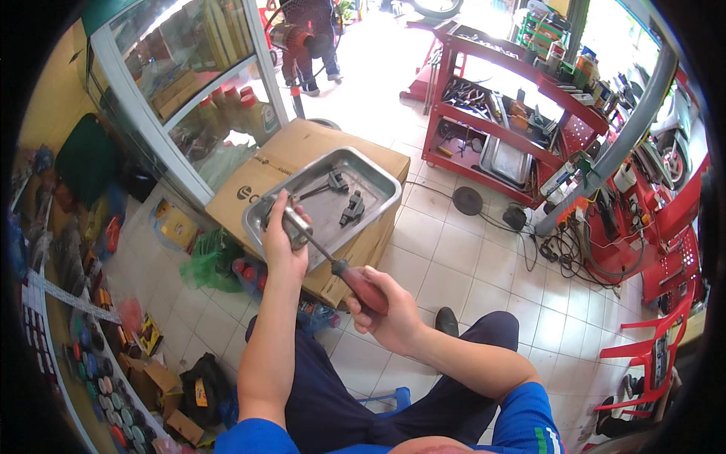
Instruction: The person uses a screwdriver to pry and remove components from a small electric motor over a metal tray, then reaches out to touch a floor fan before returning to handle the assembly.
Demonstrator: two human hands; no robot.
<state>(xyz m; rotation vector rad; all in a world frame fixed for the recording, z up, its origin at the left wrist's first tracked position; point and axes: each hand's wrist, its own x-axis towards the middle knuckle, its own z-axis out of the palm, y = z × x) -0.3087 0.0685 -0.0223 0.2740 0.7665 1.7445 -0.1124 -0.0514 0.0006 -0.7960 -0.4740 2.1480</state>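
Note:
My left hand is closed around a small grey metal part above the near side of a metal tray. The part's exact kind is hard to make out, as my fingers cover much of it. In my right hand is a screwdriver with a red and black handle. Its shaft slants up and left to the metal part; whether the tip sits in a screw is hidden. Inside the tray lie a black part with a long stem and a smaller black part.
The tray rests on a large cardboard box beside a glass cabinet. A red tool cart stands ahead to the right, with cables on the tiled floor. Shelves of goods line the left. Another person stands farther off.

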